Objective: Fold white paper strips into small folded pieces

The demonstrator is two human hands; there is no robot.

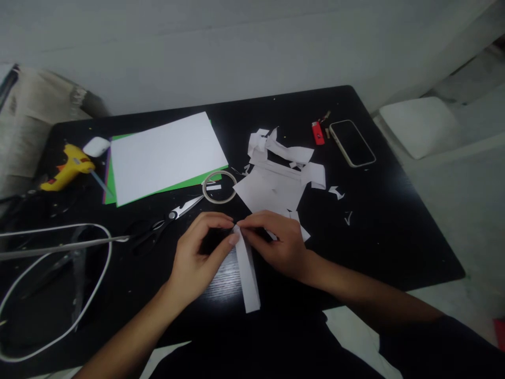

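A narrow folded strip of white paper [247, 273] lies on the black table [394, 231], pointing toward me. My left hand [199, 252] pinches its far end with thumb and fingers closed. My right hand [276, 242] pinches the same end from the right side, fingers pressed together. Just beyond my hands lie cut white paper pieces [276, 179], a tape roll [219, 187] and black-handled scissors [165, 221].
White sheets on green paper [165, 155] lie at the back left, with a yellow glue gun [67, 167] beside them. A red lighter [317, 132] and a phone [352, 142] sit at the back right. A white cable [59, 295] loops at the left.
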